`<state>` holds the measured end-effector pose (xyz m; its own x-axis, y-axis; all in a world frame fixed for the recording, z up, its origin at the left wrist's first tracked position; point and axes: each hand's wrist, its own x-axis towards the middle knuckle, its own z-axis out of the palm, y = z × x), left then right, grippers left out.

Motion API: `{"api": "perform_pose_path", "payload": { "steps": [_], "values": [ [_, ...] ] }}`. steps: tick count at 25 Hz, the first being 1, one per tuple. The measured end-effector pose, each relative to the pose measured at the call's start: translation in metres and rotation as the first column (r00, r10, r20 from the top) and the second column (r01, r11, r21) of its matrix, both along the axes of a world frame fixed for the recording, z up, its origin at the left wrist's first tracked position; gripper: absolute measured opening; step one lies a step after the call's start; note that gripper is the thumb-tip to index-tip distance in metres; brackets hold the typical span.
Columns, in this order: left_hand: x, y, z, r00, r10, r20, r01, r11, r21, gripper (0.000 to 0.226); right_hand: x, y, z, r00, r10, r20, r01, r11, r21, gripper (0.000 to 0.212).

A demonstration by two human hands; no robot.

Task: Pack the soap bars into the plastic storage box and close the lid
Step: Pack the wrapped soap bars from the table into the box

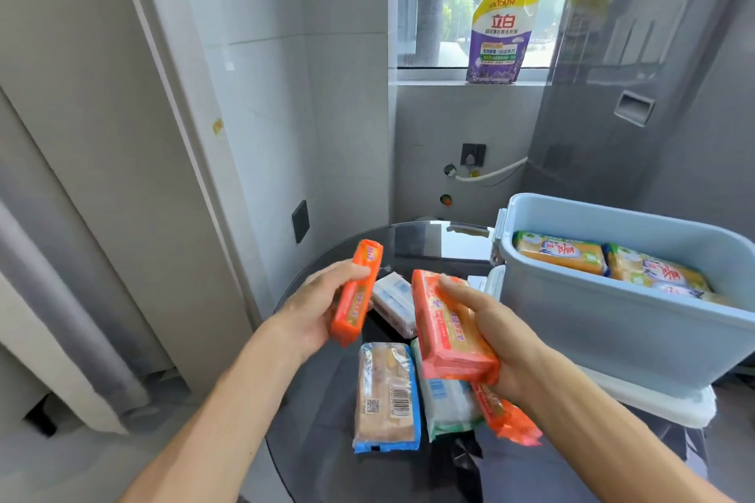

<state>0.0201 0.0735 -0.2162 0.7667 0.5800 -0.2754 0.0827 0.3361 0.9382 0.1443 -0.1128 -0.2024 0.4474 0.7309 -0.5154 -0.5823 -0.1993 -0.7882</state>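
Observation:
My left hand [318, 306] holds an orange-wrapped soap bar [355, 294] on edge above the round table. A second, wider orange soap pack [449, 331] is gripped in my right hand [498, 343], just left of the blue plastic storage box [613, 314]. The box is open and holds several yellow-wrapped soap bars [559, 253]. On the table lie a blue-edged soap pack [386, 396], a green-and-white one [447, 404], a white one [394, 302] and an orange one [504, 414]. The white lid [653, 400] lies under the box.
The dark round glass table [327, 461] carries everything. A purple and yellow detergent pouch [500, 37] stands on the window sill behind. A grey wall with a socket [300, 221] is at the left, a tall grey appliance [653, 73] at the right.

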Motion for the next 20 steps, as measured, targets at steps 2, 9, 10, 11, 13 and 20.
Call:
{"api": "perform_pose_path", "payload": {
  "steps": [2, 9, 10, 11, 13, 20],
  "values": [
    [0.010, -0.014, 0.008, 0.995, -0.031, 0.094, 0.024, 0.996, 0.083, 0.049, 0.006, -0.015, 0.008, 0.995, 0.091, 0.035, -0.091, 0.996, -0.015, 0.028],
    [0.063, -0.063, 0.036, 0.955, -0.117, 0.273, -0.058, 0.828, 0.557, 0.057, 0.063, -0.088, 0.064, 0.906, 0.091, 0.414, -0.184, 0.964, 0.191, 0.044],
    [0.077, -0.068, 0.042, 0.954, -0.117, 0.277, -0.077, 0.795, 0.601, 0.057, 0.077, -0.101, 0.072, 0.890, 0.007, 0.456, -0.114, 0.971, 0.208, 0.046],
    [0.092, -0.073, 0.050, 0.953, -0.111, 0.282, -0.102, 0.758, 0.644, 0.060, 0.096, -0.113, 0.080, 0.864, -0.086, 0.495, -0.025, 0.976, 0.214, 0.046],
    [0.132, -0.081, 0.069, 0.951, -0.142, 0.276, -0.129, 0.627, 0.768, 0.065, 0.138, -0.131, 0.091, 0.741, -0.265, 0.617, 0.194, 0.964, 0.182, 0.038],
    [0.257, -0.117, 0.077, 0.872, -0.233, -0.431, 0.440, -0.013, 0.898, 0.070, 0.238, -0.144, 0.072, 0.171, 0.391, 0.904, 0.275, 0.862, -0.425, 0.026]
  ]
}}
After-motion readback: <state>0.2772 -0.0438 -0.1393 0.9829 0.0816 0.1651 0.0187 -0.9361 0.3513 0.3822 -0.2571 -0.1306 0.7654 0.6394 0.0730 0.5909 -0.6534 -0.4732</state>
